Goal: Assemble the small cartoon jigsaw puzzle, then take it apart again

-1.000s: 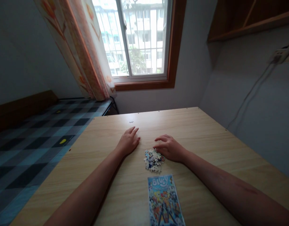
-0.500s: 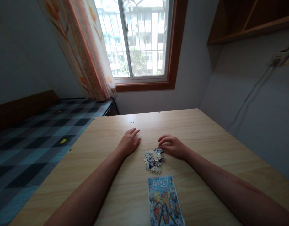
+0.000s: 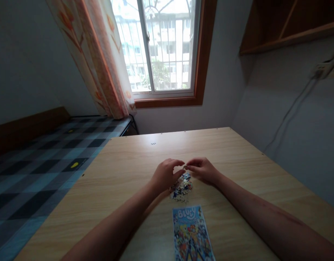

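A puzzle piece (image 3: 185, 167) is pinched between the fingertips of my right hand (image 3: 203, 170), just above the far end of a heap of jigsaw pieces (image 3: 182, 190). From the left, my left hand (image 3: 167, 174) reaches over the heap, thumb and fingers apart in a C shape. Its fingertips are close to the piece; whether they touch it I cannot tell. Part of the heap is hidden under my left hand. Nearer to me lies a colourful "Bluey" picture sheet or box (image 3: 192, 232), flat on the table.
A small dark-edged bit (image 3: 153, 143) lies near the far edge of the wooden table (image 3: 237, 203). On the left is a bed with a checked cover (image 3: 55, 163). A window (image 3: 169, 54) and a curtain (image 3: 93, 54) are beyond; a wooden shelf (image 3: 286, 40) hangs at right.
My left hand has moved right from the bare tabletop to beside my right hand, its fingers now curved apart. My right hand has lifted slightly off the heap with a piece showing at its fingertips.
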`<action>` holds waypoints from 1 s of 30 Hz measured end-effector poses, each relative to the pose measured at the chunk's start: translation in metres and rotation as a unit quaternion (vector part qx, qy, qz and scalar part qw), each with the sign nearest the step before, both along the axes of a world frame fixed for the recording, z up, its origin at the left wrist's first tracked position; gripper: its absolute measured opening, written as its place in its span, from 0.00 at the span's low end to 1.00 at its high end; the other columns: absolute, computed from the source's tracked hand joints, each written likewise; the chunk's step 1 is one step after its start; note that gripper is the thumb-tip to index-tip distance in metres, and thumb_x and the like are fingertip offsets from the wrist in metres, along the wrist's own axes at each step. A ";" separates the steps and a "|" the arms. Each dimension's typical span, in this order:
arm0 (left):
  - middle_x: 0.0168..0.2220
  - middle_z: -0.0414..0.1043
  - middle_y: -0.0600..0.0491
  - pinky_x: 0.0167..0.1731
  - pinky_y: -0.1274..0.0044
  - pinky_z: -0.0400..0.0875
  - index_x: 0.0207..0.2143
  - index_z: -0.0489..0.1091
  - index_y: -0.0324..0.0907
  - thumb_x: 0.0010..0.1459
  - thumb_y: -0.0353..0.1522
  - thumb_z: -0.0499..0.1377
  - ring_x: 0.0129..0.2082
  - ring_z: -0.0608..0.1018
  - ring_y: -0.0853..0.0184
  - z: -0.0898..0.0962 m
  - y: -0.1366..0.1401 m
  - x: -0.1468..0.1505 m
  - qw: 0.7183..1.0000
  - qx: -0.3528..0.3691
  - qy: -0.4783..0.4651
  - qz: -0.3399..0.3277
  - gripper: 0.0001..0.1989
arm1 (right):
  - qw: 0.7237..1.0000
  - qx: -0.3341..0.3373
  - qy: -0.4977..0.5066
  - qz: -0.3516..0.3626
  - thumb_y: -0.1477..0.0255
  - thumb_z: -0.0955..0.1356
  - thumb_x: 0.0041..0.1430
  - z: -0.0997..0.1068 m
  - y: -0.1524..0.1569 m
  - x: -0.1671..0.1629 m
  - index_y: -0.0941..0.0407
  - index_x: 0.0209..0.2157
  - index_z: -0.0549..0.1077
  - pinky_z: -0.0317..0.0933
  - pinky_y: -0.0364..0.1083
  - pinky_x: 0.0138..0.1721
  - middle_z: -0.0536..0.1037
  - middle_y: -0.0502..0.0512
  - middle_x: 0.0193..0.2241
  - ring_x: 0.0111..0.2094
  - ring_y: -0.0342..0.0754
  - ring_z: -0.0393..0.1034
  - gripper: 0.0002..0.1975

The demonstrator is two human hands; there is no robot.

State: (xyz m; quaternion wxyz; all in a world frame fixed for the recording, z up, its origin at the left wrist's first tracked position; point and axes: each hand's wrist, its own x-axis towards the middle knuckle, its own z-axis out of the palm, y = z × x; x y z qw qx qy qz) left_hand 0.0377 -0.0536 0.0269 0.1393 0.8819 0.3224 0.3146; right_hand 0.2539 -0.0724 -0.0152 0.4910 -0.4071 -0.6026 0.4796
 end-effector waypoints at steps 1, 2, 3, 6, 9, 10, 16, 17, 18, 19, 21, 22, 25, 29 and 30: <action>0.38 0.81 0.51 0.40 0.72 0.76 0.42 0.77 0.44 0.59 0.34 0.64 0.36 0.81 0.64 -0.003 -0.003 0.003 1.000 -0.010 -0.003 0.004 0.08 | 1.000 0.002 -0.002 0.003 0.57 0.77 0.51 0.000 0.000 0.000 0.59 0.35 0.81 0.68 0.45 0.37 0.83 0.57 0.33 0.34 0.47 0.75 0.19; 0.36 0.81 0.52 0.38 0.73 0.76 0.40 0.77 0.44 0.60 0.33 0.63 0.35 0.81 0.65 -0.005 -0.006 0.006 1.000 -0.020 -0.006 0.006 0.06 | 1.000 0.007 -0.008 0.004 0.57 0.77 0.51 -0.001 0.000 0.000 0.59 0.35 0.81 0.68 0.45 0.37 0.83 0.57 0.33 0.33 0.47 0.75 0.18; 0.35 0.81 0.53 0.36 0.74 0.75 0.39 0.77 0.44 0.60 0.33 0.63 0.33 0.80 0.66 -0.008 -0.008 0.008 1.000 -0.027 -0.010 0.008 0.05 | 1.000 0.013 -0.016 0.006 0.57 0.76 0.51 -0.001 0.000 0.000 0.59 0.34 0.81 0.68 0.45 0.38 0.82 0.56 0.33 0.33 0.47 0.75 0.18; 0.33 0.80 0.54 0.35 0.76 0.75 0.37 0.76 0.44 0.62 0.31 0.60 0.31 0.80 0.68 -0.011 -0.007 0.007 0.999 -0.026 -0.019 0.019 0.05 | 0.998 0.033 -0.045 0.000 0.57 0.76 0.52 -0.002 0.001 0.000 0.59 0.35 0.81 0.67 0.45 0.38 0.82 0.56 0.33 0.34 0.47 0.74 0.18; 0.34 0.80 0.53 0.40 0.74 0.75 0.37 0.76 0.45 0.62 0.29 0.58 0.34 0.80 0.66 -0.008 0.005 -0.005 0.997 0.028 0.011 0.075 0.07 | 0.997 0.044 -0.064 -0.030 0.58 0.74 0.55 -0.004 0.002 0.000 0.59 0.40 0.81 0.66 0.44 0.35 0.81 0.56 0.33 0.33 0.46 0.73 0.19; 0.35 0.80 0.53 0.43 0.72 0.74 0.38 0.77 0.46 0.62 0.28 0.57 0.37 0.80 0.65 -0.006 0.012 -0.012 0.993 0.052 0.029 0.104 0.08 | 0.996 0.046 -0.069 -0.038 0.59 0.73 0.56 -0.004 0.002 0.001 0.59 0.40 0.81 0.65 0.44 0.34 0.81 0.57 0.33 0.33 0.46 0.73 0.18; 0.44 0.78 0.49 0.48 0.71 0.73 0.43 0.80 0.46 0.63 0.31 0.56 0.46 0.78 0.59 -0.004 0.067 -0.078 0.940 0.072 0.102 0.318 0.13 | 0.985 0.075 -0.142 -0.058 0.64 0.69 0.59 -0.006 0.001 0.002 0.58 0.37 0.81 0.64 0.44 0.35 0.81 0.56 0.32 0.33 0.46 0.73 0.13; 0.45 0.79 0.49 0.48 0.71 0.73 0.44 0.80 0.45 0.63 0.32 0.55 0.46 0.78 0.58 -0.005 0.073 -0.087 0.930 0.065 0.109 0.344 0.14 | 0.982 0.084 -0.161 -0.061 0.65 0.68 0.59 -0.005 0.000 0.002 0.58 0.37 0.81 0.64 0.44 0.35 0.81 0.56 0.32 0.33 0.46 0.73 0.13; 0.45 0.79 0.49 0.47 0.71 0.73 0.44 0.80 0.45 0.63 0.32 0.55 0.46 0.78 0.58 -0.006 0.078 -0.094 0.923 0.054 0.116 0.363 0.14 | 0.977 0.093 -0.179 -0.063 0.66 0.68 0.59 -0.005 -0.001 0.002 0.58 0.37 0.81 0.64 0.44 0.35 0.82 0.56 0.32 0.33 0.46 0.73 0.12; 0.45 0.79 0.49 0.47 0.71 0.73 0.44 0.80 0.45 0.63 0.32 0.55 0.45 0.79 0.58 -0.007 0.081 -0.098 0.919 0.043 0.124 0.373 0.15 | 0.973 0.103 -0.196 -0.065 0.67 0.68 0.59 -0.004 -0.001 0.002 0.57 0.37 0.82 0.65 0.44 0.35 0.82 0.56 0.32 0.33 0.47 0.73 0.11; 0.45 0.79 0.49 0.45 0.71 0.74 0.44 0.81 0.45 0.63 0.32 0.54 0.44 0.79 0.58 -0.010 0.083 -0.099 0.915 0.031 0.144 0.376 0.15 | 0.966 0.118 -0.218 -0.068 0.68 0.68 0.59 -0.002 -0.002 0.002 0.57 0.36 0.82 0.65 0.44 0.36 0.82 0.55 0.33 0.34 0.47 0.74 0.11; 0.45 0.79 0.49 0.45 0.71 0.74 0.44 0.81 0.45 0.63 0.32 0.54 0.44 0.79 0.58 -0.011 0.082 -0.098 0.914 0.028 0.155 0.373 0.15 | 0.965 0.122 -0.224 -0.069 0.68 0.68 0.59 -0.001 -0.003 0.002 0.57 0.36 0.82 0.65 0.44 0.36 0.82 0.55 0.33 0.35 0.47 0.74 0.10; 0.45 0.80 0.49 0.43 0.71 0.74 0.44 0.81 0.46 0.63 0.33 0.54 0.45 0.79 0.57 -0.012 0.079 -0.091 0.914 0.024 0.188 0.359 0.15 | 0.964 0.124 -0.226 -0.071 0.69 0.68 0.60 0.000 -0.003 0.002 0.56 0.37 0.82 0.65 0.44 0.36 0.83 0.55 0.34 0.35 0.48 0.74 0.10; 0.43 0.81 0.51 0.45 0.71 0.74 0.46 0.81 0.45 0.62 0.37 0.57 0.44 0.80 0.57 -0.013 0.079 -0.090 0.935 0.001 0.172 0.311 0.15 | 0.962 0.123 -0.233 -0.070 0.69 0.68 0.59 0.001 -0.003 0.001 0.56 0.37 0.82 0.65 0.44 0.36 0.82 0.55 0.33 0.34 0.48 0.74 0.10; 0.43 0.82 0.51 0.45 0.71 0.74 0.47 0.80 0.45 0.62 0.38 0.58 0.44 0.80 0.58 -0.014 0.081 -0.091 0.939 -0.005 0.153 0.307 0.15 | 0.962 0.122 -0.233 -0.069 0.69 0.68 0.59 0.001 -0.003 0.001 0.56 0.37 0.82 0.64 0.44 0.35 0.82 0.55 0.33 0.34 0.48 0.74 0.10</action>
